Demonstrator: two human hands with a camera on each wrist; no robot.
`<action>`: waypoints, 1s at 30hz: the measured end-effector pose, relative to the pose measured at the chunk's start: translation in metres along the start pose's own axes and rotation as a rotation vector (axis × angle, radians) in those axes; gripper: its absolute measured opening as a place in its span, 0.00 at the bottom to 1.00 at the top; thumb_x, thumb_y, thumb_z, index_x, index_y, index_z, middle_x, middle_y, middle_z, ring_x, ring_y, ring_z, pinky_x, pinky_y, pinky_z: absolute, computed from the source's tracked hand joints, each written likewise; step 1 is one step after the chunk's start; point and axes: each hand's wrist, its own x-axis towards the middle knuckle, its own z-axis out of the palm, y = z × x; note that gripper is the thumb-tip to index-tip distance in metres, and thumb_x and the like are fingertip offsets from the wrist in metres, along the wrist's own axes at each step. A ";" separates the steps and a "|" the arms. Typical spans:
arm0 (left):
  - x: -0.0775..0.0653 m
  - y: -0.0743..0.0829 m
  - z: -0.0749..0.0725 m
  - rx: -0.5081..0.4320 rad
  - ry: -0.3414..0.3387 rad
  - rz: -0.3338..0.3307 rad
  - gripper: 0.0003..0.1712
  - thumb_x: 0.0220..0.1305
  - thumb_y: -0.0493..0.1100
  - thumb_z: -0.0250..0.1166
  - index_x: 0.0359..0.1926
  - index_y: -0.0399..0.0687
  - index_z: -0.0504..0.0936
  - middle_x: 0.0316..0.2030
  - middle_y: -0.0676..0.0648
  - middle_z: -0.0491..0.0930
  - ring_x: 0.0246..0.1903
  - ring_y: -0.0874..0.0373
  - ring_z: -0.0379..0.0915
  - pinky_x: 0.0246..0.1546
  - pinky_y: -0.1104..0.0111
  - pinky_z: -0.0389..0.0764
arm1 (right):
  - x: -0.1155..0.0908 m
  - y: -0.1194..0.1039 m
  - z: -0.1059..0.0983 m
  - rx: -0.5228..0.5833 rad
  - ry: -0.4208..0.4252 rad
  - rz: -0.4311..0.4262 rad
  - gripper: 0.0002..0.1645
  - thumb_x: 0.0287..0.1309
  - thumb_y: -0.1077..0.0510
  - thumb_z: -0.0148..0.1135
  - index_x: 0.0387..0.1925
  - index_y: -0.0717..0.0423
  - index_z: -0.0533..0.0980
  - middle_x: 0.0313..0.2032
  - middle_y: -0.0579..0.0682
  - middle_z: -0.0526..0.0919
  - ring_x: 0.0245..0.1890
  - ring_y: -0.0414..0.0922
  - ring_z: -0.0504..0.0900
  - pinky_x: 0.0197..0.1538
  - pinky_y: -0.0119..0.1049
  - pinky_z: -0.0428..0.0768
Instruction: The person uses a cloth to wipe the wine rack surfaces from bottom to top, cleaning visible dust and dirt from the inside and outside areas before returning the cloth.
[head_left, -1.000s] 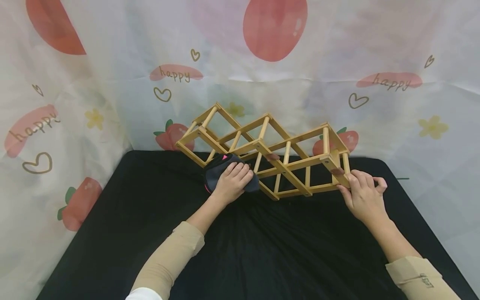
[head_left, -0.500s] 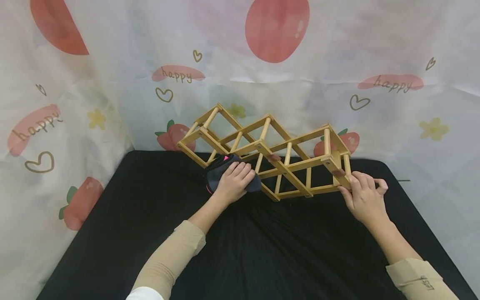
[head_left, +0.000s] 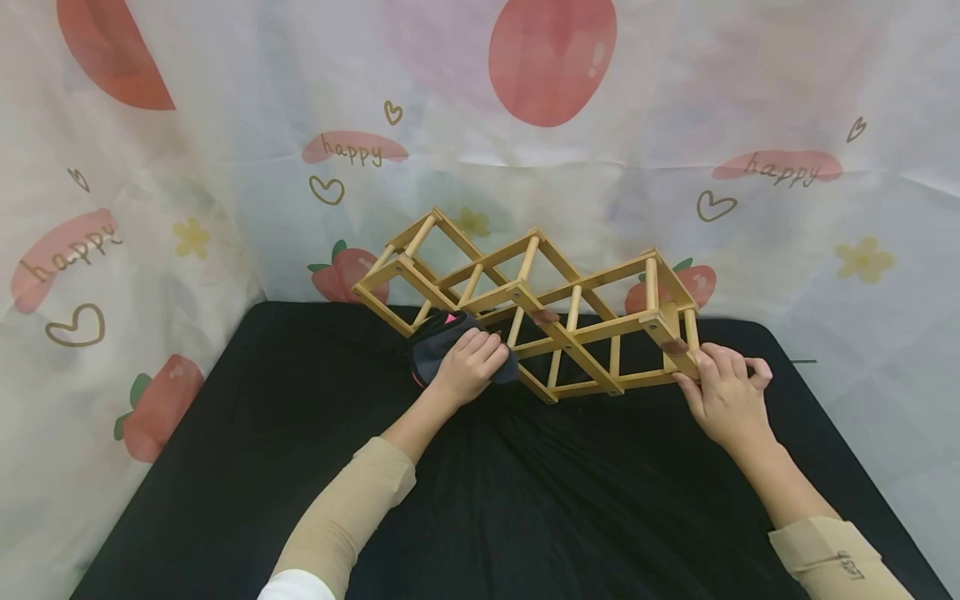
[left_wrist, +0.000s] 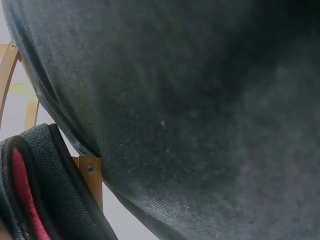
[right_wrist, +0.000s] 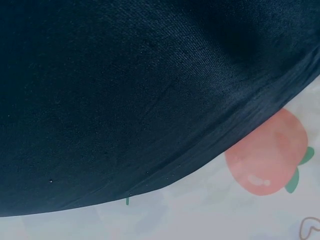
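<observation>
A folding wooden wine rack [head_left: 567, 345], with crossed slats and round rods, stands at the back of the black table. My left hand [head_left: 467, 369] holds a dark grey-blue cloth [head_left: 426, 357] with pink showing at its edge, against the rack's lower front left of the middle. Its thumb is hidden. At the rack's right end, my right hand [head_left: 729, 398] grips the lower slat between thumb and fingers. In the left wrist view the folded cloth [left_wrist: 62, 185] shows its pink side, close to a screwed slat end [left_wrist: 91, 175]. The right wrist view shows no hand.
Black fabric covers the table [head_left: 495, 500], with creases running toward the front. Behind and to the left hangs a pale curtain [head_left: 247, 100] printed with fruit, hearts and words; the rack stands close before it. Dark reddish patches mark two of the slats.
Both hands keep their hold, and the rack stays in place. The left forearm has shifted very slightly; the whole view also sways a little.
</observation>
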 end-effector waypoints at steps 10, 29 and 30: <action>-0.003 -0.012 -0.017 -0.009 0.084 -0.011 0.09 0.59 0.29 0.47 0.27 0.41 0.72 0.27 0.45 0.74 0.28 0.54 0.69 0.35 0.66 0.71 | -0.001 -0.002 0.001 0.009 0.004 0.013 0.31 0.64 0.38 0.34 0.40 0.65 0.63 0.40 0.64 0.64 0.41 0.60 0.62 0.43 0.60 0.46; 0.003 -0.003 0.001 -0.122 0.003 0.115 0.10 0.60 0.31 0.46 0.26 0.42 0.71 0.27 0.47 0.74 0.28 0.55 0.68 0.36 0.67 0.70 | -0.001 -0.001 0.001 0.015 -0.004 0.020 0.32 0.64 0.37 0.33 0.41 0.65 0.62 0.40 0.64 0.64 0.42 0.60 0.61 0.42 0.61 0.45; 0.003 -0.002 0.003 -0.129 -0.003 0.119 0.10 0.60 0.31 0.46 0.26 0.42 0.71 0.26 0.47 0.74 0.28 0.55 0.68 0.35 0.67 0.70 | -0.001 -0.001 0.001 0.014 -0.001 0.019 0.32 0.64 0.37 0.33 0.41 0.65 0.62 0.40 0.64 0.64 0.41 0.60 0.61 0.42 0.61 0.45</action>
